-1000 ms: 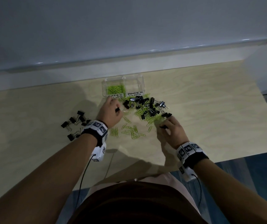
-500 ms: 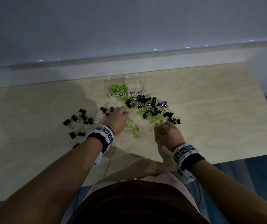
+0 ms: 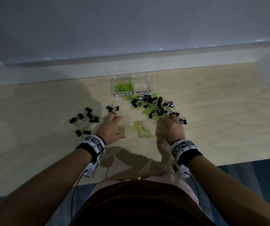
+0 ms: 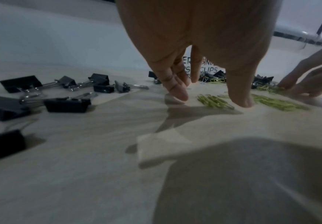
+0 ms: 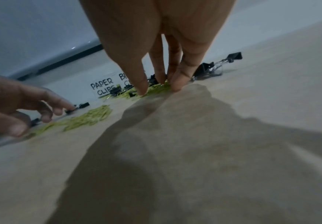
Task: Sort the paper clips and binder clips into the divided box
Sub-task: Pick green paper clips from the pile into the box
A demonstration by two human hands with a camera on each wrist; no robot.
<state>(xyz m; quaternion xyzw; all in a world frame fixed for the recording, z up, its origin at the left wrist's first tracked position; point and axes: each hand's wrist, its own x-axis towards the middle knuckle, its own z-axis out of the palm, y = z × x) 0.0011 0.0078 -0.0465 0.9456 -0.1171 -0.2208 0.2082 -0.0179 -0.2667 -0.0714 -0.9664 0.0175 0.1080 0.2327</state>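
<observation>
Left hand (image 3: 112, 128) spread beside paper clips (image 3: 140, 128); right hand (image 3: 170, 128) touching mixed pile (image 3: 153, 108).

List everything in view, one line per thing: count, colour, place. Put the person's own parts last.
divided box: one, clear, at the table's far edge, labelled PAPER CLIPS and BINDER CLIPS.
paper clips in box: many, green, left compartment; the right compartment looks empty.
mixed pile: many black binder clips and green paper clips tangled, just in front of the box.
loose paper clips: many, green, on the table between the hands.
binder clip group: about ten, black, left of the left hand.
binder clip pair: two or three, black, beyond the left fingertips.
table: one, light wood.
wristbands: two, black with white markers.
left hand: spread, fingertips on the table.
right hand: fingertips in the pile's near edge.
</observation>
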